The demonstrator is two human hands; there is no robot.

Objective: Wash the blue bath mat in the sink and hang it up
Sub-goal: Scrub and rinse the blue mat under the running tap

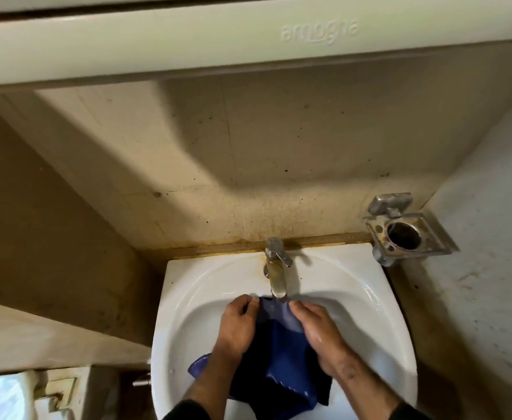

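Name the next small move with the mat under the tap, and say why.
Probably rub the stretched part between both hands. The left hand and right hand each grip the blue bath mat just below the tap spout, while most of it lies bunched lower in the sink.

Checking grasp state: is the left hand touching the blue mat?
Touching. Head view shows the left hand pinching the blue bath mat's top edge below the tap.

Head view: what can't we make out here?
- Drain of the sink: hidden by the blue bath mat.
- Mat's near end: cut off by the bottom edge.
- Water from the faucet: too blurred to tell.
- Left hand and right hand fingertips: tucked behind the mat.
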